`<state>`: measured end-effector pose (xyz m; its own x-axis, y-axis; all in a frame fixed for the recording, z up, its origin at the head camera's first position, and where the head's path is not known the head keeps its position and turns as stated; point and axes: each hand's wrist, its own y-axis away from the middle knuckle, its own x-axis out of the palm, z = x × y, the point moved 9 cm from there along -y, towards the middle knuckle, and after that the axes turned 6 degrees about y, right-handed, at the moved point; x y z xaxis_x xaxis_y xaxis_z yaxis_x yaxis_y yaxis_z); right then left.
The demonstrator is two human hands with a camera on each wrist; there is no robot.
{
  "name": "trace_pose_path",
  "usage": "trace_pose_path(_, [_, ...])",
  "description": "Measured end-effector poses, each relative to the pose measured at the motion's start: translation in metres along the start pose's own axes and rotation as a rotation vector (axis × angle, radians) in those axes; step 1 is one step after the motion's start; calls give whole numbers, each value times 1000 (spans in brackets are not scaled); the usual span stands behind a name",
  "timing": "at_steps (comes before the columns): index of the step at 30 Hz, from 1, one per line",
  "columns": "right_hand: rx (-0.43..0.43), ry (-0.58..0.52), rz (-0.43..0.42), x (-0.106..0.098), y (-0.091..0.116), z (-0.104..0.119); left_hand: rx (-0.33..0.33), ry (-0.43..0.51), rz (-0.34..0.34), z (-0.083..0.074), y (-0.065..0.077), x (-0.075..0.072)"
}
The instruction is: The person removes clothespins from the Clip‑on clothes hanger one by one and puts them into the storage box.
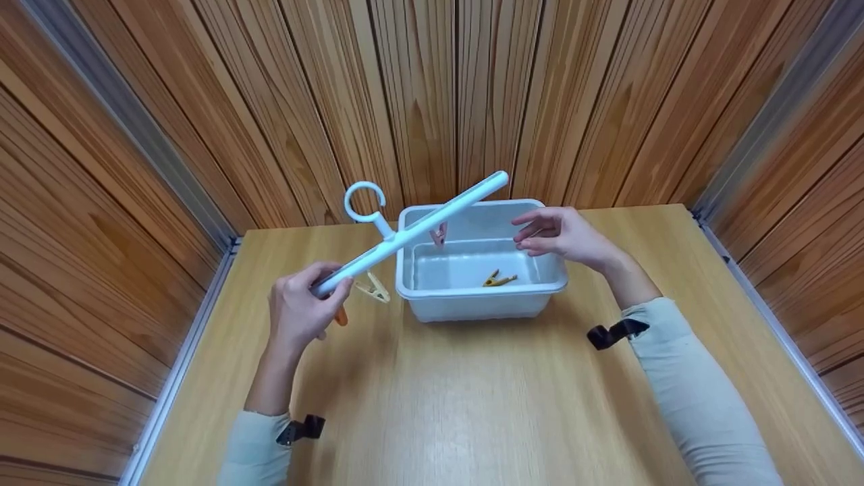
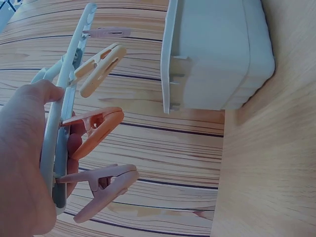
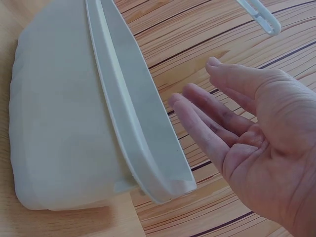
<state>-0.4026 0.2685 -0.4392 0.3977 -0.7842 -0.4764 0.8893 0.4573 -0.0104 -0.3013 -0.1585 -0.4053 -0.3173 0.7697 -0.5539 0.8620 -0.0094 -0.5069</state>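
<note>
My left hand (image 1: pixel 300 304) grips one end of a light blue clothes hanger (image 1: pixel 432 217), which tilts up to the right with its hook at the upper left. Below the bar, in the left wrist view, hang a mauve clothespin (image 2: pixel 106 187), an orange clothespin (image 2: pixel 101 129), a cream clothespin (image 2: pixel 102 69) and a pale pink clothespin (image 2: pixel 109 32). A yellow clothespin (image 1: pixel 499 279) lies on the floor of a white plastic tub (image 1: pixel 482 294). Over the tub's right end hovers my right hand (image 1: pixel 567 236), fingers loosely bent and holding nothing.
The tub stands on a light wooden table (image 1: pixel 459 398), close to the back wall of wood panels (image 1: pixel 425 101). Metal rails (image 1: pixel 181 358) run along the table's sides, and panelled walls rise beyond them.
</note>
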Motion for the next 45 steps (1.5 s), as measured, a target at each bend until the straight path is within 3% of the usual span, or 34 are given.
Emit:
trace_pose_path(7, [-10, -36, -22, 2, 2, -3, 68, -30, -18, -6, -6, -1])
trace_pose_path(21, [-43, -68, -47, 8, 11, -7, 55, 22, 39, -13, -9, 7])
trace_pose_path(45, [-26, -143, -95, 12, 15, -9, 48, 40, 47, -14, -8, 12])
